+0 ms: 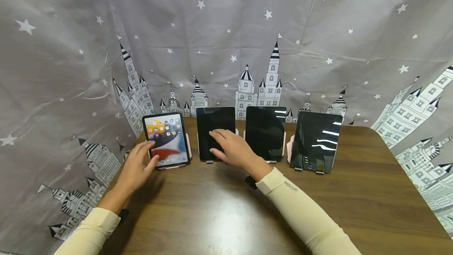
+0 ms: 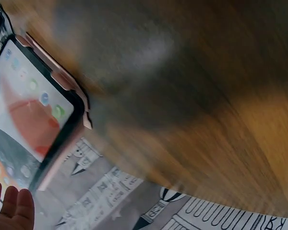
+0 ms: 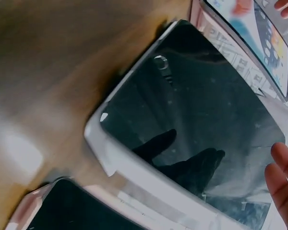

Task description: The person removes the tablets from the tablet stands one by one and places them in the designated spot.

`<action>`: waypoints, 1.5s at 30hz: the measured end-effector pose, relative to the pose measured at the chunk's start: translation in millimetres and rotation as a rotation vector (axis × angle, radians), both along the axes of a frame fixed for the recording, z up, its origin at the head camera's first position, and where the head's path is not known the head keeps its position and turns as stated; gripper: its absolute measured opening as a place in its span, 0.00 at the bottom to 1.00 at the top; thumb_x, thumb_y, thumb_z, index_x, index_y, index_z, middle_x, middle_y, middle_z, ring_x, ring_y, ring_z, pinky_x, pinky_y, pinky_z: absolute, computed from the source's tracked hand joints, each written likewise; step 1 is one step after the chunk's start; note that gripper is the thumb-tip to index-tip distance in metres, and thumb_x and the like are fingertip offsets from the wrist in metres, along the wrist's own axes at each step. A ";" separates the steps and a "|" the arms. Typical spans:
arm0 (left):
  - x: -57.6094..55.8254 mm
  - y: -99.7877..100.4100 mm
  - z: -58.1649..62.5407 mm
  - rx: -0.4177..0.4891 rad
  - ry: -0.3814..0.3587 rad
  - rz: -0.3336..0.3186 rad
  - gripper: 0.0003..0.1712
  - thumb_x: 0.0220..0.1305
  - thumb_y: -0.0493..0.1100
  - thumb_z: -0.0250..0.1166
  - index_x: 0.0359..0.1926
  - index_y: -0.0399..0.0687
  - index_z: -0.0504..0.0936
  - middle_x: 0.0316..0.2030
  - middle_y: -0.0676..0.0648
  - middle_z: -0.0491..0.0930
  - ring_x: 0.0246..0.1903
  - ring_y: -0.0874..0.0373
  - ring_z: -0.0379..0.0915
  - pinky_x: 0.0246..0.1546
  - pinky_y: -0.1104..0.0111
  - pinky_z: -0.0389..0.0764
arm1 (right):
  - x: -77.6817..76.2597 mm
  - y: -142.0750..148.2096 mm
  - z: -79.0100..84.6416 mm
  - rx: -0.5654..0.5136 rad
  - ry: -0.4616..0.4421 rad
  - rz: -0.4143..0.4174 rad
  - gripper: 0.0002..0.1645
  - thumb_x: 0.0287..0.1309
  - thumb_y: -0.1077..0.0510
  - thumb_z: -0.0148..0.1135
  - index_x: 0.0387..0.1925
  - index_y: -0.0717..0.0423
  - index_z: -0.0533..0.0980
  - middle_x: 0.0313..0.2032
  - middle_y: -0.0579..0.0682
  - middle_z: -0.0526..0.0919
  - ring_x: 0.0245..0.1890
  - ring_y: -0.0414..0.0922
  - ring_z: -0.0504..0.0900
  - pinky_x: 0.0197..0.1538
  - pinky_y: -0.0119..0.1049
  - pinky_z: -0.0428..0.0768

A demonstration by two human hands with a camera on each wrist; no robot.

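A tablet with a lit home screen (image 1: 175,145) leans on a pink stand at the left end of a row. My left hand (image 1: 133,170) is at its left edge, fingers and thumb spread; whether they touch it I cannot tell. The left wrist view shows a few fingertips (image 2: 24,206) beside the lit screen. In front of a dark-screened tablet (image 1: 209,119), second from the left, is my right hand (image 1: 233,150), fingers extended and holding nothing. That dark glass mirrors the hand in the right wrist view, where fingers (image 3: 283,184) show near its edge.
Two more dark tablets stand to the right, a third one (image 1: 265,133) and a fourth one (image 1: 313,141), each on a stand. All are on a brown wooden table (image 1: 198,207). Behind hangs a grey curtain (image 1: 219,23) printed with castles and stars.
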State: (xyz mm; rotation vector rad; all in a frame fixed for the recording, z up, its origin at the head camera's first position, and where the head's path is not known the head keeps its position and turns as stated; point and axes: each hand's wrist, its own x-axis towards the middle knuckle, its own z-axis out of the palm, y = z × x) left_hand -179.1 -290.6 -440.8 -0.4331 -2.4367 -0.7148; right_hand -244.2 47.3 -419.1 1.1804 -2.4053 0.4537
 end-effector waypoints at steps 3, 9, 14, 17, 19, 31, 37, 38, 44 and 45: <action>-6.8 -3.2 -0.6 0.035 -0.005 0.012 0.26 0.58 0.33 0.69 0.57 0.31 0.76 0.54 0.32 0.75 0.54 0.34 0.70 0.54 0.42 0.69 | -3.7 -5.6 3.4 -0.002 -0.023 -0.005 0.31 0.67 0.46 0.61 0.65 0.59 0.71 0.59 0.54 0.77 0.58 0.48 0.77 0.60 0.42 0.76; -17.3 -9.8 -0.8 0.113 0.006 0.049 0.23 0.59 0.31 0.67 0.55 0.30 0.77 0.51 0.32 0.76 0.51 0.36 0.71 0.51 0.45 0.69 | -11.2 -24.3 5.8 0.014 -0.076 -0.005 0.31 0.69 0.45 0.59 0.65 0.59 0.71 0.58 0.53 0.78 0.59 0.47 0.76 0.60 0.41 0.75; -25.7 -10.3 4.8 0.193 -0.041 0.119 0.23 0.62 0.34 0.65 0.57 0.29 0.76 0.49 0.31 0.76 0.49 0.36 0.72 0.52 0.46 0.69 | -16.9 -41.0 7.1 0.038 -0.058 -0.024 0.30 0.69 0.45 0.59 0.65 0.58 0.71 0.58 0.51 0.78 0.58 0.45 0.77 0.58 0.39 0.77; -29.4 -6.7 11.0 0.300 -0.106 0.201 0.24 0.66 0.37 0.63 0.59 0.29 0.74 0.50 0.31 0.76 0.49 0.37 0.73 0.53 0.47 0.69 | -18.8 -51.4 7.5 0.060 -0.037 -0.035 0.30 0.68 0.45 0.60 0.64 0.57 0.71 0.58 0.51 0.78 0.57 0.45 0.77 0.57 0.38 0.77; -31.2 -3.5 15.1 0.358 -0.147 0.237 0.25 0.67 0.39 0.61 0.61 0.29 0.73 0.51 0.32 0.75 0.50 0.37 0.73 0.54 0.49 0.70 | -19.8 -58.6 6.4 0.066 -0.030 -0.043 0.30 0.68 0.46 0.60 0.64 0.57 0.71 0.57 0.51 0.78 0.56 0.44 0.78 0.55 0.37 0.78; -37.6 -3.5 10.8 0.319 -0.123 0.267 0.25 0.66 0.37 0.61 0.62 0.29 0.72 0.51 0.33 0.74 0.49 0.38 0.75 0.48 0.53 0.74 | -32.2 -89.9 1.5 -0.047 -0.123 -0.031 0.34 0.66 0.48 0.63 0.66 0.62 0.67 0.59 0.54 0.76 0.57 0.45 0.77 0.58 0.35 0.76; -44.4 -7.2 8.5 0.364 -0.155 0.298 0.27 0.67 0.38 0.61 0.64 0.31 0.70 0.54 0.34 0.74 0.50 0.41 0.76 0.47 0.65 0.72 | -37.5 -95.6 -0.4 -0.081 -0.164 -0.045 0.37 0.66 0.49 0.64 0.68 0.63 0.64 0.60 0.57 0.74 0.57 0.47 0.77 0.58 0.36 0.76; -44.9 -7.6 8.9 0.381 -0.168 0.299 0.27 0.67 0.39 0.61 0.65 0.31 0.70 0.55 0.34 0.74 0.50 0.42 0.76 0.47 0.67 0.72 | -37.9 -96.8 -1.0 -0.084 -0.176 -0.053 0.37 0.66 0.49 0.63 0.68 0.63 0.63 0.61 0.57 0.74 0.57 0.46 0.77 0.58 0.36 0.76; -45.1 -11.1 12.6 0.447 -0.247 0.330 0.28 0.71 0.41 0.58 0.68 0.34 0.67 0.59 0.35 0.75 0.53 0.43 0.76 0.43 0.79 0.67 | -39.0 -106.5 -3.1 -0.086 -0.219 -0.089 0.40 0.67 0.47 0.62 0.70 0.63 0.61 0.64 0.58 0.72 0.60 0.46 0.74 0.61 0.35 0.74; -45.7 -11.1 12.9 0.449 -0.259 0.333 0.29 0.71 0.42 0.57 0.68 0.35 0.67 0.60 0.36 0.75 0.54 0.44 0.76 0.44 0.80 0.68 | -39.1 -107.7 -3.2 -0.089 -0.219 -0.097 0.40 0.66 0.47 0.62 0.70 0.63 0.61 0.64 0.58 0.72 0.61 0.46 0.74 0.62 0.35 0.73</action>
